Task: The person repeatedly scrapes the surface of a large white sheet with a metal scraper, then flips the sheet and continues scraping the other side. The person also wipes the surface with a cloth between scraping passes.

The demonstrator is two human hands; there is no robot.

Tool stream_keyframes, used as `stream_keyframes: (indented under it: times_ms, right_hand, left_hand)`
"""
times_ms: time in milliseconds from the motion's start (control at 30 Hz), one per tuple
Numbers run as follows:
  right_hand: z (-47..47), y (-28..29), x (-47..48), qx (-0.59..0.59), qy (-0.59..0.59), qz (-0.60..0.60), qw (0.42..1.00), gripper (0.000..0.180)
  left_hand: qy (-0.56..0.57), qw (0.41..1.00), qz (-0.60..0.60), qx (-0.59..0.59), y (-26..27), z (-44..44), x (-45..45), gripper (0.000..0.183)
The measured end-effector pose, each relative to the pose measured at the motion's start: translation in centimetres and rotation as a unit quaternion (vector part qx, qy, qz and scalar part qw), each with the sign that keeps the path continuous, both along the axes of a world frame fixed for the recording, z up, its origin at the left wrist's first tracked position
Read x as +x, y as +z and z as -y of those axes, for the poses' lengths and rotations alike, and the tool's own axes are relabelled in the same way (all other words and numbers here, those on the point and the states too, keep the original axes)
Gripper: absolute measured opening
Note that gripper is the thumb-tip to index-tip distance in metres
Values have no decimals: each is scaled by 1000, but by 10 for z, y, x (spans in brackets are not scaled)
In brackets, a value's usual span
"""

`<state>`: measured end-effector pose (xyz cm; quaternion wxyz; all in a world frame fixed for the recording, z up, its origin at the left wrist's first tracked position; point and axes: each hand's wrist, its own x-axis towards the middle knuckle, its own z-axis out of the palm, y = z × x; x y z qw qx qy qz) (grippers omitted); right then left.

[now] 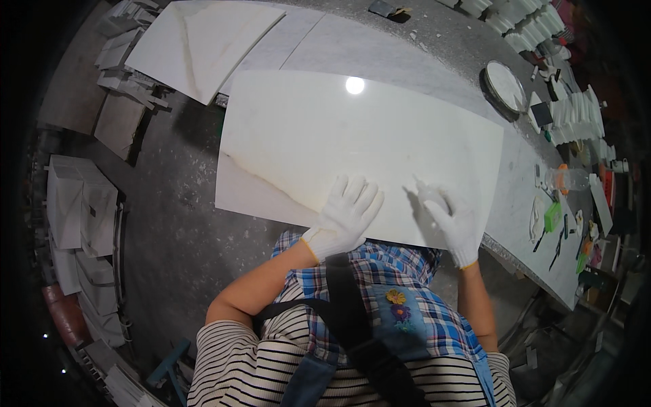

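Observation:
A polished white stone slab (pixel 356 137) with a tan vein across its lower left corner lies before me, its near edge close to my apron. My left hand (pixel 348 216), in a white knit glove, rests palm down near that edge with the fingers slightly spread. Gloved the same way, my right hand (pixel 456 221) grips a small translucent nozzle bottle (pixel 428 194) above the slab's right part. The bottle's thin tip points away from me to the upper left, and its shadow falls on the slab. My fingers hide part of the bottle.
Another veined slab (pixel 203 46) lies at the upper left. A round tray (pixel 505 87) of white material sits at the right. Beyond my right hand are a clear plastic bottle (pixel 573 180), a green block (pixel 552 217) and small tools. Stacked stone pieces (pixel 81 203) stand at the left.

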<state>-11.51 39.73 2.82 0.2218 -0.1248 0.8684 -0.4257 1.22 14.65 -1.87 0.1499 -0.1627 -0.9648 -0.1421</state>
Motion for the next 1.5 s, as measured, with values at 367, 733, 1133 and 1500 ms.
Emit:
stream_keyframes:
  times_ms: [367,733,1133,1500]
  right_hand:
    - [22,-5,28,40,86,-159,983,38]
    - [21,-12,26,63,97,-179,977,37]
    - [23,-12,27,46,95,-192,976,35]
    - [22,-12,29,50,89,-190,976,34]
  left_hand:
    - [8,1000,-19,16,13,-1,0,73]
    - [8,1000,6,15,14,-1,3,76]
    - [11,1000,12,10,12,-2,3,75]
    - [10,1000,-2,20,14,-2,3,72]
